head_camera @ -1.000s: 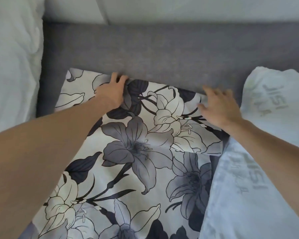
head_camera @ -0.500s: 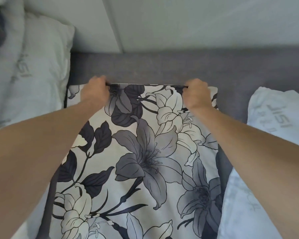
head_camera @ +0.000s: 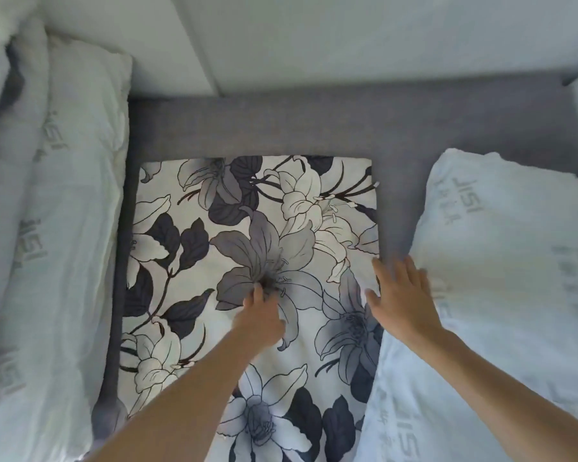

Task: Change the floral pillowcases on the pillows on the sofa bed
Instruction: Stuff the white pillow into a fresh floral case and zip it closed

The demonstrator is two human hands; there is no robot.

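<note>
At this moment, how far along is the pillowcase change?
Done: the floral pillowcase lies spread flat on the grey sofa bed. In hand: the left hand rests on it and the right hand hovers open at its edge. Left: the white pillows on the right and left show no floral cover.

Matt cloth pillowcase [head_camera: 254,228] (woven grey sofa bed [head_camera: 281,128]).

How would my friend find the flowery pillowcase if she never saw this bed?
Look at the grey sofa bed under the white wall. The flowery pillowcase lies flat in the middle of it, between a white pillow on the left and a white pillow on the right. Only it has big grey and cream lilies; the pillows are plain white with faint lettering.
</note>
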